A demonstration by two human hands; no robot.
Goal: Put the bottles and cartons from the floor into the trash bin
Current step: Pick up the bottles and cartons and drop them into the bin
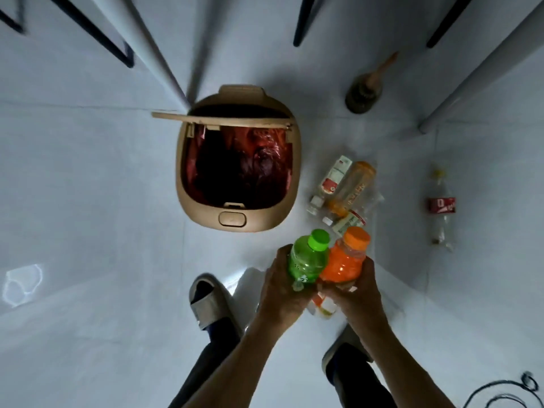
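Note:
My left hand (281, 285) grips a green bottle (307, 259) with a green cap. Right beside it, my right hand (357, 293) grips an orange bottle (344, 260) with an orange cap; the two bottles touch. Both are held above the floor, in front of the tan trash bin (235, 220), whose lid stands open over a red liner. A small carton (323, 306) lies on the floor under my hands. A pile of bottles (350, 189) and cartons lies right of the bin. A clear bottle with a red label (440, 204) lies farther right.
A dark brush with a wooden handle (365, 89) stands behind the pile. Black chair legs and grey table legs (459, 92) ring the far side. My feet in grey slippers (210, 301) are on the white tiles. A black cable (506, 393) coils at bottom right.

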